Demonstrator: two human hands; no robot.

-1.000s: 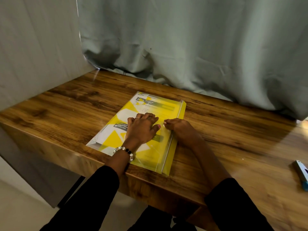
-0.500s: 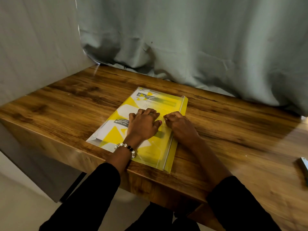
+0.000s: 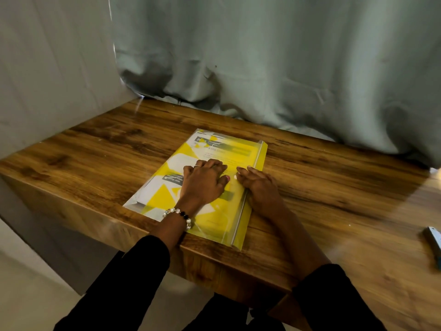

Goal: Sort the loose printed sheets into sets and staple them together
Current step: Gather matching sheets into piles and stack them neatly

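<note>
A clear plastic sleeve (image 3: pixel 210 177) holding yellow-and-white printed sheets lies at the centre of the frame, near the front edge of the wooden tabletop (image 3: pixel 95 149), and it is probably pinned there so it cannot slide while its right-hand opening is worked. The left hand (image 3: pixel 202 181) lies palm down on it, its grip spread flat with fingers slightly bent. The right hand (image 3: pixel 259 185) rests at the sleeve's right edge, fingertips (image 3: pixel 239 172) seemingly pinching the plastic, though that is hard to confirm; what may be the stapler (image 3: pixel 433 244) sits far right.

Dim, warm light falls from the upper right, glossing the worktop (image 3: pixel 334 187) at right; the frame's edges blur and bend.
</note>
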